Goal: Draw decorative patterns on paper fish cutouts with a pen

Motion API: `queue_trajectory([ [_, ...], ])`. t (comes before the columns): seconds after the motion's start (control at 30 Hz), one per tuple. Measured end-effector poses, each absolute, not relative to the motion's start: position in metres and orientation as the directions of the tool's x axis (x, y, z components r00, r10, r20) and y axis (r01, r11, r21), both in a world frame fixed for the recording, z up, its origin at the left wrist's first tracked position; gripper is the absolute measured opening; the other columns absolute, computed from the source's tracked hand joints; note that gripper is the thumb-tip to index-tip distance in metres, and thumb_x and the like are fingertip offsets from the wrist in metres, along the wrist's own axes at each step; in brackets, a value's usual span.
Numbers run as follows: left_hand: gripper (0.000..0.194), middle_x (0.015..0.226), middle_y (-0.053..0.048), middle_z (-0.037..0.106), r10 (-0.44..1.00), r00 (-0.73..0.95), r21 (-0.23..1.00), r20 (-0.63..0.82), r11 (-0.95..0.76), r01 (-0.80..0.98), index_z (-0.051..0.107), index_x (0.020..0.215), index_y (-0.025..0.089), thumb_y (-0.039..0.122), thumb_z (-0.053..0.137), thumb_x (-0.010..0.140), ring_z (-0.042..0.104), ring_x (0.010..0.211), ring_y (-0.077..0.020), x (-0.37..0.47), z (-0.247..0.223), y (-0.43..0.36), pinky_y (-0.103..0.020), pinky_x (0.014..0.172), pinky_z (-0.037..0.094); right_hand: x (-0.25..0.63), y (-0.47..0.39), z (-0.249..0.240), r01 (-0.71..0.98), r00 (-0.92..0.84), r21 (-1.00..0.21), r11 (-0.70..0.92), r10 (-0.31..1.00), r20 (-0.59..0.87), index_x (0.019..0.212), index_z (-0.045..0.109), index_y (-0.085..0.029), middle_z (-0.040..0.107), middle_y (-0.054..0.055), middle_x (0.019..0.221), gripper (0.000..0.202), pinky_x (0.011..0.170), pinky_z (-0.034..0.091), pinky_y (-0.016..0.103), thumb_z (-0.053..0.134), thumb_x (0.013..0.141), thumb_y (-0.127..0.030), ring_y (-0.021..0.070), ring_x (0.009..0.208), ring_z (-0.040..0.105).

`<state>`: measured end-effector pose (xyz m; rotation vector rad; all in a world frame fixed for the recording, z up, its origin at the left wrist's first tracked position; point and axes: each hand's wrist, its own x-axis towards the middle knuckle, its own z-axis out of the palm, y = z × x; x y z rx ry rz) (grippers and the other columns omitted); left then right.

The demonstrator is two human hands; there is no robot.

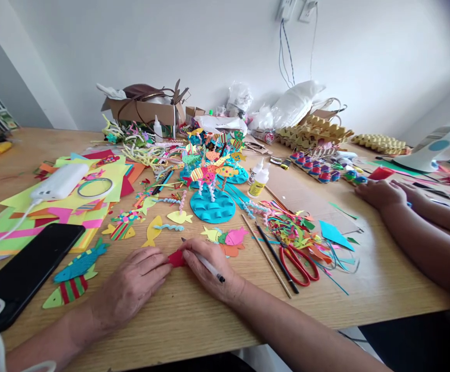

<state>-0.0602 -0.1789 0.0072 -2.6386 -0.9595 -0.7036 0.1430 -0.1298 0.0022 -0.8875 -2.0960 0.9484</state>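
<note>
Red paper (176, 259) is on the table (194, 330) b/w the two hands, right at the fingertips of both. L hand (134, 281) is palm-down, fingers out & together, tips on the paper's left edge; its thumb can't be seen. R hand (209, 266) is closed round a pen (211, 269), writing end up near the index finger, fingertips touching the paper's right side.

Just past L hand: yellow fish (153, 232). To its left: blue fish (79, 266) & striped fish (72, 291), then black phone (31, 274) further out. Just past R hand: pink fish (236, 236). Beyond, roughly b/w both hands: blue base (212, 207) w/ paper fish above it. Right of R hand, in order: thin stick (267, 257), black pencil (276, 257), red-handled scissors (300, 264). Glue bottle (258, 185) is farther off. Co-worker's hand (383, 194) is well apart, far right.
</note>
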Motion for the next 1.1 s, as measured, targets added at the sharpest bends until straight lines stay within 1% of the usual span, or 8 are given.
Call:
queue_trajectory([
  [0.2,0.021,0.073,0.001,0.058,0.716,0.506,0.211,0.481,-0.654,0.726,0.056,0.079,0.021,0.017,0.039,0.092,0.057,0.069,-0.0129,-0.058,0.011,-0.179,-0.021,0.064,0.047,0.143,-0.13,0.001,0.295,-0.55,-0.808,0.509,0.782,0.292,0.086,0.061,-0.017,0.062,0.002,0.074,0.018,0.063,0.042,0.022,0.045,0.088,-0.024,0.0123,0.066,0.056],
  [0.47,0.022,0.071,0.002,0.058,0.796,0.395,0.458,0.459,-0.593,0.662,0.055,0.077,0.022,0.008,0.038,0.078,0.057,0.066,-0.0129,-0.04,0.014,-0.165,-0.02,0.06,0.045,0.145,-0.131,0.009,0.245,-0.515,-0.847,0.471,0.804,0.298,0.082,0.061,-0.017,0.061,0.002,0.073,0.021,0.064,0.043,0.022,0.043,0.088,-0.026,0.0125,0.068,0.055],
  [0.6,0.01,0.067,0.003,0.055,0.927,0.265,0.815,0.265,-0.362,0.453,0.055,0.073,0.022,0.014,0.049,0.074,0.053,0.062,-0.0123,-0.036,0.017,-0.162,-0.02,0.058,0.043,0.146,-0.132,0.013,0.232,-0.492,-0.871,0.433,0.824,0.279,0.081,0.061,-0.018,0.06,0.002,0.072,0.021,0.064,0.042,0.023,0.043,0.088,-0.026,0.0121,0.067,0.054],
  [0.7,0.005,0.068,0.003,0.051,0.982,0.185,0.994,0.044,-0.062,0.094,0.055,0.073,0.021,0.023,0.059,0.076,0.049,0.065,-0.0117,-0.038,0.022,-0.162,-0.02,0.061,0.042,0.146,-0.132,0.015,0.216,-0.483,-0.886,0.411,0.833,0.269,0.081,0.061,-0.017,0.06,0.002,0.072,0.021,0.065,0.043,0.023,0.043,0.088,-0.026,0.0123,0.067,0.054],
  [0.8,0.013,0.072,0.002,0.05,0.969,0.23,0.949,-0.088,0.152,-0.277,0.056,0.074,0.02,0.029,0.065,0.077,0.048,0.071,-0.012,-0.041,0.027,-0.162,-0.021,0.067,0.043,0.147,-0.132,0.015,0.198,-0.481,-0.893,0.404,0.834,0.271,0.083,0.061,-0.017,0.059,0.002,0.071,0.023,0.065,0.043,0.023,0.042,0.089,-0.027,0.0125,0.067,0.055],
  [0.87,0.016,0.071,0.002,0.049,0.959,0.262,0.88,-0.108,0.215,-0.424,0.056,0.072,0.019,0.029,0.068,0.077,0.047,0.07,-0.0117,-0.043,0.029,-0.161,-0.022,0.068,0.044,0.148,-0.132,0.014,0.191,-0.48,-0.896,0.4,0.834,0.27,0.083,0.061,-0.016,0.059,0.002,0.071,0.024,0.065,0.043,0.024,0.042,0.09,-0.028,0.0126,0.067,0.055],
  [0.97,0.023,0.066,0.003,0.048,0.959,0.263,0.829,-0.107,0.232,-0.509,0.055,0.066,0.018,0.031,0.072,0.075,0.046,0.065,-0.0101,-0.043,0.028,-0.159,-0.021,0.063,0.043,0.148,-0.132,0.012,0.189,-0.469,-0.902,0.389,0.842,0.265,0.084,0.061,-0.016,0.058,0.002,0.069,0.024,0.066,0.042,0.024,0.042,0.09,-0.029,0.0125,0.067,0.055],
  [1.1,0.033,0.06,0.003,0.049,0.974,0.182,0.858,-0.137,0.209,-0.47,0.057,0.06,0.016,0.041,0.077,0.068,0.046,0.058,-0.0085,-0.047,0.021,-0.159,-0.018,0.053,0.04,0.148,-0.133,0.011,0.195,-0.464,-0.901,0.389,0.845,0.265,0.085,0.062,-0.017,0.059,0.001,0.07,0.024,0.065,0.042,0.023,0.042,0.09,-0.03,0.0121,0.067,0.055],
])
